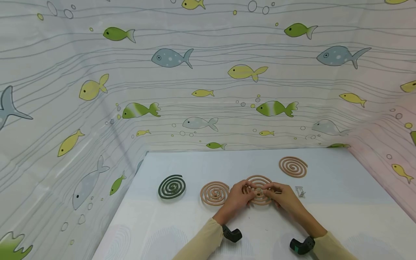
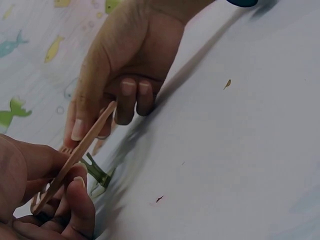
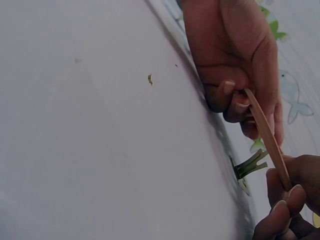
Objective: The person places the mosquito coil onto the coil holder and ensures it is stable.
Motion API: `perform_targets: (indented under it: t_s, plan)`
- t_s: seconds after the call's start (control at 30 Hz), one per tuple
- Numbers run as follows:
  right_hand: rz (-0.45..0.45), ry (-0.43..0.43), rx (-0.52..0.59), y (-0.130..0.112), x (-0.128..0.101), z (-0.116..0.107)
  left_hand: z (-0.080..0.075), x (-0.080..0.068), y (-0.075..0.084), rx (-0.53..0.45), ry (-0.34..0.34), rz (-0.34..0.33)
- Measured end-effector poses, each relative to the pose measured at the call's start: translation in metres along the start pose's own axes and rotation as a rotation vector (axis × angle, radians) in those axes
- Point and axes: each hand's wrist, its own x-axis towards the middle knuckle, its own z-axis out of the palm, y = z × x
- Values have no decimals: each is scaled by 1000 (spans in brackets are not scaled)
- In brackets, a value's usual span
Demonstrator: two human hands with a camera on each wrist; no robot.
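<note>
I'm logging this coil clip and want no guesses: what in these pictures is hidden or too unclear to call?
- Head view: the middle of the held coil is covered by the left hand and right hand.
- Head view: the small metal piece is too small to identify.
- Wrist views: the coil shows edge-on only; the green stand under it is partly hidden.

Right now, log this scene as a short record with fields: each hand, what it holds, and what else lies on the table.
left hand: pinches the tan mosquito coil at its left edge
right hand: pinches the same coil from the right
coil pose: lifted edge-on between both hands, over a small metal stand
table: white
other coils: dark green coil at left, second tan coil beside the left hand, third tan coil at back right
spare stand: right of the right hand
</note>
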Motion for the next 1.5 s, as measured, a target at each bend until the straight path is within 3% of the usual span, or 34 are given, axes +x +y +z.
perform_targets:
  t_s: [0.6, 0.9, 1.17, 1.5]
  plan:
    - [2, 2, 31, -6, 1, 6, -1, 1, 1, 47, 34, -11]
    - [5, 6, 36, -6, 0, 6, -1, 1, 0, 46, 13, -30]
    - [-1, 15, 37, -7, 0, 2, 0, 4, 3, 73, 16, 9]
    - [-2, 4, 53, -2, -2, 0, 2, 4, 3, 81, 1, -13]
